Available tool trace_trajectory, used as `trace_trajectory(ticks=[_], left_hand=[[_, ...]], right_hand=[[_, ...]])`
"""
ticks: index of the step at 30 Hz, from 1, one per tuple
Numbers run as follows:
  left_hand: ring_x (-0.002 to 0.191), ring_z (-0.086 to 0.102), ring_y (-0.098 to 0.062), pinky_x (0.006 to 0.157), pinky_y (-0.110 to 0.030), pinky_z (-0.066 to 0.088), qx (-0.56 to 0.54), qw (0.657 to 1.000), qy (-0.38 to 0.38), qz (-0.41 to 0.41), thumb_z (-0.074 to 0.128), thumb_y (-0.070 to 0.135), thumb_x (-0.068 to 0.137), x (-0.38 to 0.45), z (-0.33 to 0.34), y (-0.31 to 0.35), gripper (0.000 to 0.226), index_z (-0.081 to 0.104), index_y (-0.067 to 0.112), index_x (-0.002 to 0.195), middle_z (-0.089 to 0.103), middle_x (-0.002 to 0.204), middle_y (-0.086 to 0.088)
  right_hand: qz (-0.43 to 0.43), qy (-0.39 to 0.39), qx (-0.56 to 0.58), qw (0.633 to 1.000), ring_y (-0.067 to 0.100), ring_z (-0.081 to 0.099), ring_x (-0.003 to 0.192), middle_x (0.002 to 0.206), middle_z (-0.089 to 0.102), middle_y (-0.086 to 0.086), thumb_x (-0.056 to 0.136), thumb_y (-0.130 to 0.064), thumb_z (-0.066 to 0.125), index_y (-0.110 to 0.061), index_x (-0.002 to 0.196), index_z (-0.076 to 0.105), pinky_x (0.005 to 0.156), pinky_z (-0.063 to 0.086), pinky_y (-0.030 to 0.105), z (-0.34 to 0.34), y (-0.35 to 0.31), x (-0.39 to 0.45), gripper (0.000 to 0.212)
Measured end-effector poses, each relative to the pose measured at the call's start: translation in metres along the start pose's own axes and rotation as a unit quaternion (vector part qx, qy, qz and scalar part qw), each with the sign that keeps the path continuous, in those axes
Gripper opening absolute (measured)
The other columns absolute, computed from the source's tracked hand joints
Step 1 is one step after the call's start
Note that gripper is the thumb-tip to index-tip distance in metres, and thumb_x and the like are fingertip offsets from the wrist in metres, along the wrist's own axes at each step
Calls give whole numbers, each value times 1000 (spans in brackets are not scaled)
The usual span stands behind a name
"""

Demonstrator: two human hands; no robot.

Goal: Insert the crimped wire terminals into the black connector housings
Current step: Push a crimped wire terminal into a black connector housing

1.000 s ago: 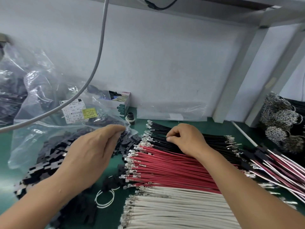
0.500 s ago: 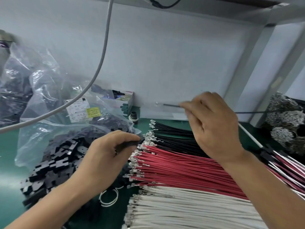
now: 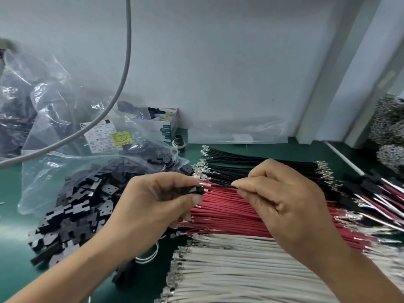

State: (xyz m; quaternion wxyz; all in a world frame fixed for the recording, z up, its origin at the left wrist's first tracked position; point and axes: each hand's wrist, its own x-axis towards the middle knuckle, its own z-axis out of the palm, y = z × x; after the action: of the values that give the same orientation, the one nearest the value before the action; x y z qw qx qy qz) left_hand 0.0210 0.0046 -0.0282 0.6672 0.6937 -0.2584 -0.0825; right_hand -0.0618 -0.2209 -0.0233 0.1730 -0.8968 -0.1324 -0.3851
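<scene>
Counting left to right: one clear bag (image 3: 65, 162) spilling loose black housings (image 3: 72, 206) on the green bench (image 3: 13, 215), too many to count; three wire rows — black (image 3: 251, 162), red (image 3: 229, 213), white (image 3: 240, 270). Left hand (image 3: 153, 206) pinches one black connector housing (image 3: 194, 190) at its fingertips. Right hand (image 3: 282, 200) pinches one black wire (image 3: 220, 186), terminal end at the housing's mouth; seating unclear.

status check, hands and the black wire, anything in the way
Left hand grips black connector housing. Right hand pinches black wire, terminal at the housing mouth, not clearly seated. Nothing between them.
</scene>
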Motion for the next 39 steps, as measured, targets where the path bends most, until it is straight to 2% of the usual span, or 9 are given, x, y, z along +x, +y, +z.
trace_trajectory(ticks=[9,14,22,26,30,34,37,39], left_hand=[[53,62,-13,49,-18,50,20,1000,-18,-8,82,14,74,-2,1,2,22,82,21,95,73,67,-14],[54,60,-15,48,-18,47,14,1000,-20,2,81,13,73,-2,2,1,21,83,18,94,72,65,-15],[57,66,-15,53,-17,52,12,999,-30,-3,81,16,72,-3,2,-1,23,83,24,93,76,72,-11],[58,66,-18,53,-21,53,16,999,-36,-3,83,23,70,-2,0,-2,24,83,25,94,76,72,-14],[55,66,-17,51,-20,52,18,999,-32,2,84,24,68,-1,-1,-3,26,83,24,93,76,70,-11],[60,68,-18,58,-21,55,52,997,-52,36,82,18,72,-2,0,-3,21,84,28,91,76,75,-10],[58,66,-14,59,-21,54,107,991,-43,74,82,16,75,-3,1,-3,21,84,30,91,74,72,-5],[56,65,-8,57,-16,52,156,983,-27,93,83,12,76,-3,2,-4,25,84,33,90,74,72,4]], right_hand=[[5,-14,1,1000,10,57,76,84,60,-11,88,-24,71,-20,97,81,61,51,29,-4,2,0,14],[2,-18,13,1000,11,57,76,84,59,-11,92,-23,71,-24,106,80,59,50,31,0,-5,-1,16],[35,5,41,999,12,58,78,81,59,-11,89,-26,69,-18,93,81,62,50,29,1,-8,0,14],[30,-14,50,998,12,59,79,82,59,-11,89,-27,70,-20,93,81,63,50,30,2,-10,0,14],[57,-31,101,993,13,60,79,83,60,-11,85,-23,74,-21,91,82,65,48,22,1,-6,0,10],[79,-63,136,986,13,61,80,84,61,-12,84,-19,78,-23,91,81,67,42,15,3,-6,-1,9],[86,-71,131,985,12,62,80,84,62,-12,84,-16,79,-22,91,81,69,42,13,7,-8,-2,10],[80,-68,104,989,9,61,81,84,61,-13,86,-17,77,-20,92,80,70,42,11,9,-12,-3,7]])
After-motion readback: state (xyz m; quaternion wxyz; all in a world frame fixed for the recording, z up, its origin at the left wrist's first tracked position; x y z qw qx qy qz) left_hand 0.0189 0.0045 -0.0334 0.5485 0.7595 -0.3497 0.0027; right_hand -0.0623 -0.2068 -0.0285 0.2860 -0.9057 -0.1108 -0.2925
